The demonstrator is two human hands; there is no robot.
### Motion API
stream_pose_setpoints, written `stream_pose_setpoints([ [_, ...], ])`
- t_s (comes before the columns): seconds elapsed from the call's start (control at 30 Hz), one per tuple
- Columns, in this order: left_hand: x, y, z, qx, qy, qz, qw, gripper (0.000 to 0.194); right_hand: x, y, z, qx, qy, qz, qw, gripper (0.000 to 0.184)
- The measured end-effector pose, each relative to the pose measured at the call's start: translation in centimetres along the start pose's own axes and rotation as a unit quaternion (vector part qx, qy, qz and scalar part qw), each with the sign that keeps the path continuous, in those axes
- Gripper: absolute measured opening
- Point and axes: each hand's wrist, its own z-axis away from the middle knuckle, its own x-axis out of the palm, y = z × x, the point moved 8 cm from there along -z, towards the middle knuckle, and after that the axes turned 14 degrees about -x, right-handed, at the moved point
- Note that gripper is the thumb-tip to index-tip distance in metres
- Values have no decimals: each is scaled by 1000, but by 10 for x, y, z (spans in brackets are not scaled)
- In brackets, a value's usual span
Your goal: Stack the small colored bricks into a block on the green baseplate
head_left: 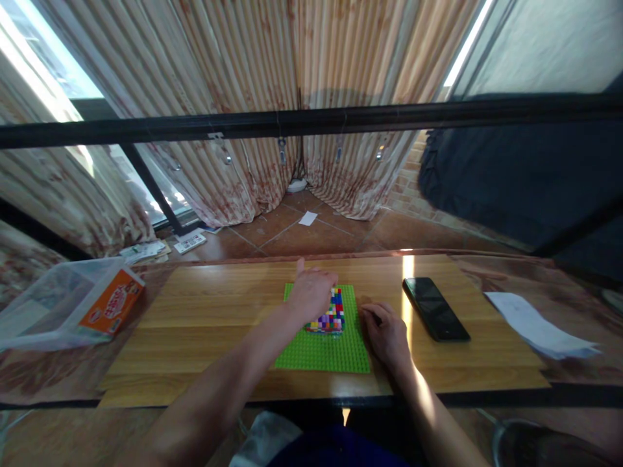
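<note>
A low build of multicoloured toy bricks (335, 319) sits on a green studded baseplate (321, 357). My left hand (311, 293) reaches over the build's left and far side and hides part of it. One finger sticks out forward while the others bend down together at the far edge; what lies under the fingertips is hidden. Beside the baseplate's right edge rests my right hand (386, 331), its fingers curled in and thumb close to them. Whether a small brick is between them is too small to tell.
On the wooden tabletop (209, 324), a black phone (435, 308) lies right of my right hand. Farther right are white papers (540, 324). A clear plastic bin (58, 305) with an orange label stands at the left. A dark metal rail (311, 120) crosses beyond the table, before curtains (233, 65).
</note>
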Motion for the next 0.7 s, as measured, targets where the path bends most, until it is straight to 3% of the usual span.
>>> stream_pose_setpoints([
  [0.2, 5, -12, -4, -50, 13, 69, 996, 19, 0, 2, 3, -9, -1, 21, 1000, 30],
  [0.43, 35, -33, -6, -123, -78, 219, 965, 26, 3, 11, 6, -16, -15, 43, 999, 30],
  [0.7, 47, -41, -3, -153, -95, 305, 935, 25, 2, 7, 5, -21, -17, 57, 998, 31],
])
